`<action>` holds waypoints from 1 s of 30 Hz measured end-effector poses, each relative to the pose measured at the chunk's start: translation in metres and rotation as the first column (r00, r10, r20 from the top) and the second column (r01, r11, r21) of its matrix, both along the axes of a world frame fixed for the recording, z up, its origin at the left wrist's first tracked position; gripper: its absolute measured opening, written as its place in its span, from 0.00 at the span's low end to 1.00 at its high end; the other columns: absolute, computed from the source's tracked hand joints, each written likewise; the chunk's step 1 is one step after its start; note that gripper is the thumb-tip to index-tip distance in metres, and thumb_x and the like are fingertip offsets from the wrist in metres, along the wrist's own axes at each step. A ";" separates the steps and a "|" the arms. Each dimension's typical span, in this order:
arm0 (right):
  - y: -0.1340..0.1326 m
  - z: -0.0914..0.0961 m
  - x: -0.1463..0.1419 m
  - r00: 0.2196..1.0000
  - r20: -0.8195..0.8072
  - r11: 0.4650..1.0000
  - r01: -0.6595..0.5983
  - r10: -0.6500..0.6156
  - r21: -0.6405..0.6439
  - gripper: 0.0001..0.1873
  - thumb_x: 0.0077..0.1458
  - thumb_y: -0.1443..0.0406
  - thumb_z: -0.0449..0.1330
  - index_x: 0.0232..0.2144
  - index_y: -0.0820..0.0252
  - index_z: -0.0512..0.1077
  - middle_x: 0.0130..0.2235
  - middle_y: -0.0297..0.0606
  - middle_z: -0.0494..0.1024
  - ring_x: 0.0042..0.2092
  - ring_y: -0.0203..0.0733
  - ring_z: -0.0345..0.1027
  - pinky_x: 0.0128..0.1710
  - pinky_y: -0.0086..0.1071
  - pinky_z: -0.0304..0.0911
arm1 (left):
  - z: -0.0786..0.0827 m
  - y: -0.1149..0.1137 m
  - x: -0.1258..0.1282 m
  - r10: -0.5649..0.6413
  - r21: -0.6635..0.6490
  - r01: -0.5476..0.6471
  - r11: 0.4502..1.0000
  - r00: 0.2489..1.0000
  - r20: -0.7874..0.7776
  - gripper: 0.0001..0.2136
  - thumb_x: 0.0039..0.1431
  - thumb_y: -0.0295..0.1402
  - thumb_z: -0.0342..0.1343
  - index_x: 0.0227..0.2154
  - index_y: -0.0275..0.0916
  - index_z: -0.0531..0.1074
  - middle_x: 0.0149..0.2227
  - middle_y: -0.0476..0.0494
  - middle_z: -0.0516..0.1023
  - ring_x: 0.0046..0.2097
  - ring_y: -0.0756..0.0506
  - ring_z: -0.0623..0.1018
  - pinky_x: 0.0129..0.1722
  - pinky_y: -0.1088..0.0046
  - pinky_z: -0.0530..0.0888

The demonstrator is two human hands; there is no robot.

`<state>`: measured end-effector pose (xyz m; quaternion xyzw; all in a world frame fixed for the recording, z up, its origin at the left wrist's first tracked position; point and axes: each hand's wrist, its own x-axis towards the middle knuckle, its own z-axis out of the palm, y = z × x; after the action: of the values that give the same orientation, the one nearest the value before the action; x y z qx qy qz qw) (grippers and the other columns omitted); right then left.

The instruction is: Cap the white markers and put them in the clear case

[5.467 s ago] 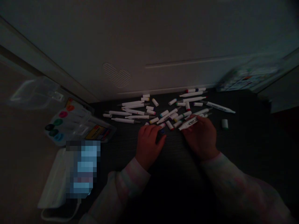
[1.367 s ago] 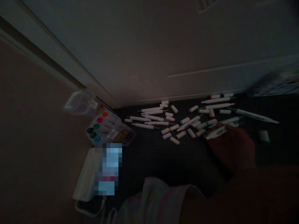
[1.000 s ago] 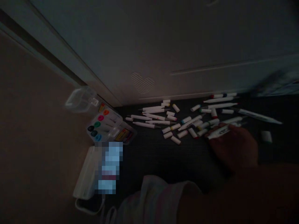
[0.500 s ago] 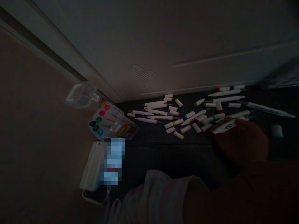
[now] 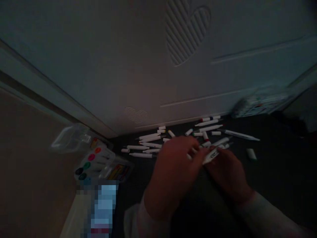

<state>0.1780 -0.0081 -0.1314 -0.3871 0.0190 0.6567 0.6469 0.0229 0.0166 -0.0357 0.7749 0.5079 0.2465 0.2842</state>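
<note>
Right hand (image 5: 229,175) grasping marker (image 5: 211,156) over desk (image 5: 277,162) | left hand (image 5: 177,165) at its end, whether gripping I can't tell | I'd judge it light, stiff, slick; pinch mid-barrel, clear of the tips

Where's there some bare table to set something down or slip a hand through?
The tabletop looks bare between the loose cap and the right sleeve. A smaller gap lies between the clear case and the left sleeve, below the leftmost markers. It's crowded along the panel, where markers and caps lie close together; the left hand hides some.
</note>
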 end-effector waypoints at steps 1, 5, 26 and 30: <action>0.000 0.002 -0.001 1.000 0.002 1.000 0.016 -0.016 0.010 0.02 0.39 0.67 0.59 0.21 0.59 0.72 0.23 0.31 0.76 0.27 0.36 0.68 0.27 0.30 0.66 | -0.008 0.012 -0.004 0.072 0.077 -0.066 0.995 0.995 -0.071 0.07 0.55 0.35 0.51 0.26 0.40 0.71 0.27 0.49 0.73 0.32 0.48 0.71 0.35 0.72 0.66; 0.001 0.005 -0.003 1.000 -0.016 0.999 0.021 -0.021 0.026 0.01 0.38 0.68 0.59 0.20 0.60 0.71 0.23 0.32 0.75 0.25 0.35 0.67 0.25 0.29 0.65 | -0.046 0.050 -0.024 0.238 0.204 -0.174 0.963 0.907 -0.348 0.07 0.55 0.28 0.49 0.30 0.37 0.73 0.33 0.44 0.76 0.38 0.44 0.71 0.40 0.68 0.66; 0.002 0.003 0.000 0.999 -0.027 0.998 0.028 -0.027 0.050 0.02 0.41 0.69 0.58 0.20 0.61 0.70 0.20 0.29 0.72 0.18 0.29 0.60 0.20 0.25 0.62 | -0.085 0.061 -0.024 0.170 0.178 -0.094 0.980 0.858 -0.485 0.11 0.56 0.28 0.47 0.34 0.39 0.76 0.38 0.45 0.77 0.41 0.43 0.70 0.41 0.68 0.65; 0.002 0.005 0.000 0.999 -0.010 0.999 0.046 -0.046 0.024 0.01 0.39 0.69 0.58 0.19 0.61 0.70 0.20 0.30 0.73 0.22 0.31 0.65 0.24 0.26 0.65 | -0.086 0.061 -0.023 0.175 0.175 -0.102 0.979 0.860 -0.479 0.12 0.56 0.28 0.46 0.35 0.40 0.75 0.38 0.45 0.77 0.41 0.42 0.70 0.42 0.68 0.65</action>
<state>0.1776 -0.0060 -0.1266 -0.3758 0.0231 0.6437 0.6663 0.0001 0.0774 -0.1215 0.7919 0.5988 0.0970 0.0704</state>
